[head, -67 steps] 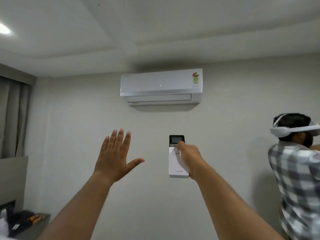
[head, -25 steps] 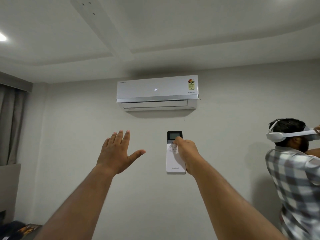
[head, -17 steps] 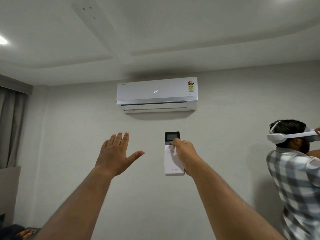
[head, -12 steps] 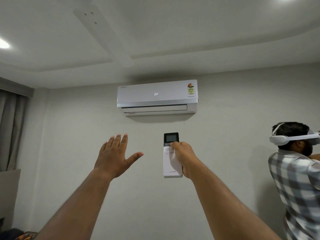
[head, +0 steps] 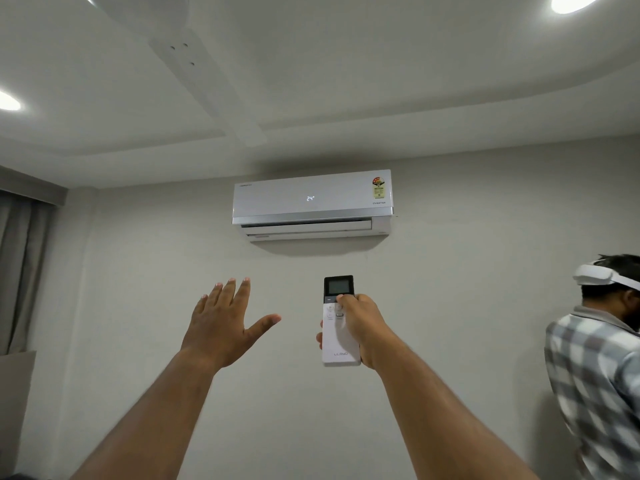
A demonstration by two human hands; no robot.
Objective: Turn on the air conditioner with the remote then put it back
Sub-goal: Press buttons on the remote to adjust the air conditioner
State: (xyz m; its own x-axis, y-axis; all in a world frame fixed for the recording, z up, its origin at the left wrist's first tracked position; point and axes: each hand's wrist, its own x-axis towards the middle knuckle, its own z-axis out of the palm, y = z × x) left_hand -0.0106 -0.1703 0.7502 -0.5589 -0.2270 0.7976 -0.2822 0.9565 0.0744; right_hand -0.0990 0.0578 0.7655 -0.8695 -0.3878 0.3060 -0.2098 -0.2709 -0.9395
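While lit, remote (head: 339, 327) in right hand (head: 362, 327).

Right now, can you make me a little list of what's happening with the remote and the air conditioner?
remote: white remote with a dark screen on top, held upright and pointed up at the wall unit
right hand: right hand wrapped around the remote, thumb on the buttons
left hand: left hand raised, open, holding nothing
air conditioner: air conditioner high on the wall, display lit and reading 24
flap: slightly open at the bottom
someone else: another person at the right edge, wearing a headset
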